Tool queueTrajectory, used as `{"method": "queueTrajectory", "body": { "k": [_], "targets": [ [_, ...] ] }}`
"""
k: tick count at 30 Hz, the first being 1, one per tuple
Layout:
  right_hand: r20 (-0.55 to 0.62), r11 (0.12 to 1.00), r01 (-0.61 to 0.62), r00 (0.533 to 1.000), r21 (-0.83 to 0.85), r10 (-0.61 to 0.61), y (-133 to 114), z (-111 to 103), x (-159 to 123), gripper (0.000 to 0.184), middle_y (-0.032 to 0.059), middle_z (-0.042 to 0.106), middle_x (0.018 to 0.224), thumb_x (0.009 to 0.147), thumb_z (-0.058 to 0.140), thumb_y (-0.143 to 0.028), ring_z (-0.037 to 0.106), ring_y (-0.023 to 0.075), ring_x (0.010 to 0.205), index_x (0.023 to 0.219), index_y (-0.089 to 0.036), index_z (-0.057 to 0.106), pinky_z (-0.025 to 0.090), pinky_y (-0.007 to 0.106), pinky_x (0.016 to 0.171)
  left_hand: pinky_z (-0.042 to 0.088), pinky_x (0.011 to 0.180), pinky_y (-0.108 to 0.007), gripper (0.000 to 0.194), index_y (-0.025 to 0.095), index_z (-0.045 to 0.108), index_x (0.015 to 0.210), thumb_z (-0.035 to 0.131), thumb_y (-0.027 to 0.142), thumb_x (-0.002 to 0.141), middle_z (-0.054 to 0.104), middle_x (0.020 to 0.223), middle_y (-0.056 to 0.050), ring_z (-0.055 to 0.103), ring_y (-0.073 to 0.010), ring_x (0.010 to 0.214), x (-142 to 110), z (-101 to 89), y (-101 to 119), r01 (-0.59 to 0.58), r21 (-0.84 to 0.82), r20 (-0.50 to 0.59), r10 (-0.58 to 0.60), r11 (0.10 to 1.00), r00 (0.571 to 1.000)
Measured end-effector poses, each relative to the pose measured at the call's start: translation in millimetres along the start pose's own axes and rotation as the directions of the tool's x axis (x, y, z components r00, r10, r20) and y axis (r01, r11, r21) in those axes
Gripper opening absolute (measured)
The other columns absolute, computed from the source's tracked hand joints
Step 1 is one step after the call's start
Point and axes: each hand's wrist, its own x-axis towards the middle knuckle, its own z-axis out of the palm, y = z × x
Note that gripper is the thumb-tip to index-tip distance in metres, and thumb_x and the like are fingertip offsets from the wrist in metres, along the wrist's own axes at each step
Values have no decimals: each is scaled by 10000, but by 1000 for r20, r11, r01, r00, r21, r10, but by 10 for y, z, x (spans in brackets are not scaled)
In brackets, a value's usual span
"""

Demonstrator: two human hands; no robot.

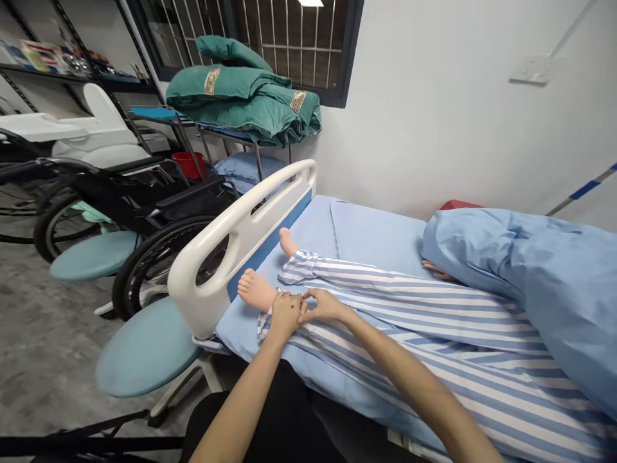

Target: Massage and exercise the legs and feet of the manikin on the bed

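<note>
A manikin lies on a hospital bed (366,231) in blue-and-white striped trousers (424,315), its bare feet (255,289) toward the white footboard (241,225). My left hand (285,312) is closed on the trouser cuff at the near ankle. My right hand (324,305) pinches the same striped cuff right beside it, fingertips touching the left hand. A light blue blanket (540,283) covers the manikin's upper body at the right.
A black wheelchair (144,218) stands left of the footboard, with two round teal stools (144,347) near it. Folded green quilts (245,90) lie on a rack under the barred window. Shelves and a white chair are at the far left.
</note>
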Motion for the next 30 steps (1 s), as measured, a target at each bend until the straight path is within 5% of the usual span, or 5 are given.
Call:
{"method": "queueTrajectory", "body": {
  "k": [5,9,14,24,30],
  "targets": [
    [-111,992,113,988,51,-107,53,-448,610,310,52,707,1035,797,673,-338,646,179,946,1042,-148,672,476,275,850,386,821,-403,236,142,692,756,476,191,839,689,740,-148,607,-251,780,1,33,-7,-17,11,-38,17,1000,999],
    [-291,982,-98,955,-159,48,166,-651,1129,373,86,668,1208,923,472,-216,621,171,1071,1275,-156,579,442,261,916,388,795,-408,233,159,669,723,471,191,840,674,704,-132,594,-241,747,-23,31,-3,-53,22,-84,55,998,995],
    [-202,952,-185,970,-244,137,349,-627,1564,318,62,725,1082,900,495,-161,657,173,961,1162,-194,672,449,229,808,392,780,-405,227,171,655,718,465,194,841,663,676,-120,585,-228,717,-28,52,-21,-87,28,-63,89,996,994],
    [-400,934,-250,907,-255,133,213,-877,1829,313,111,667,1171,973,375,-245,609,205,1065,1161,-163,611,429,273,840,382,777,-414,252,167,651,724,441,194,861,659,669,-114,583,-240,720,-25,68,-24,-102,37,-26,103,994,994],
    [-319,884,-313,926,-348,202,285,-703,1471,409,146,637,1226,954,439,-330,598,256,1096,1318,-155,499,428,320,862,385,815,-424,246,169,652,730,443,184,858,668,694,-120,589,-245,742,-57,-2,-10,-106,29,-22,107,994,994]
  ]
}}
